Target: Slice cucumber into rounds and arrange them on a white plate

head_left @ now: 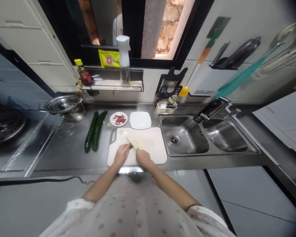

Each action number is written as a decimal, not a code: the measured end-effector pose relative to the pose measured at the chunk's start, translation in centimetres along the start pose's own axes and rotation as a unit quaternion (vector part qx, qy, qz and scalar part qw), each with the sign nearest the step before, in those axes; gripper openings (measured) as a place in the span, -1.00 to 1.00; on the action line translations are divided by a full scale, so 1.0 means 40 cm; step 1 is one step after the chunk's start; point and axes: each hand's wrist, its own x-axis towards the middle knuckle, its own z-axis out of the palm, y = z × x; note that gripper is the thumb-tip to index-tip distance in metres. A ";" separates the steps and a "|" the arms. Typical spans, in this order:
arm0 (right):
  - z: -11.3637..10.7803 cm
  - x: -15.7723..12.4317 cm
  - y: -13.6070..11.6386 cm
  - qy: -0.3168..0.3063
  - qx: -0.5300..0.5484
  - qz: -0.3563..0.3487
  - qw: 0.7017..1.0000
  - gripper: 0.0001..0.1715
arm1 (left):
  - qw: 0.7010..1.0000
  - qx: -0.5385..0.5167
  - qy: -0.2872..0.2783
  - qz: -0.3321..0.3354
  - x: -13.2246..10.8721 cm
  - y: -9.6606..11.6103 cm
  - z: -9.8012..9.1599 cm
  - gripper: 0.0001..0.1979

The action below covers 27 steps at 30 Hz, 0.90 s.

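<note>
On a white cutting board [151,138], my right hand [143,157] is closed round the handle of a kitchen knife [131,142], whose pale blade points away to the upper left. Beside the blade, my left hand [122,154] presses its bent fingers on a piece of cucumber [131,146]; only a bit of dark green skin shows there. A round pale cucumber slice [121,132] lies near the board's upper left corner. Two whole cucumbers [96,131] rest side by side on the counter to the left.
Behind the board stand a small plate [112,122] with chopped red pieces and a white square dish [140,120]. A lidded steel pot [75,112] is at the left, a double sink [187,153] at the right. A shelf [108,86] with bottles hangs under the window.
</note>
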 end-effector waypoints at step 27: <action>-0.015 -0.009 -0.002 -0.017 0.023 0.018 0.999 -0.63 | 1.000 -0.009 0.009 -0.007 0.000 -0.005 0.003 -0.67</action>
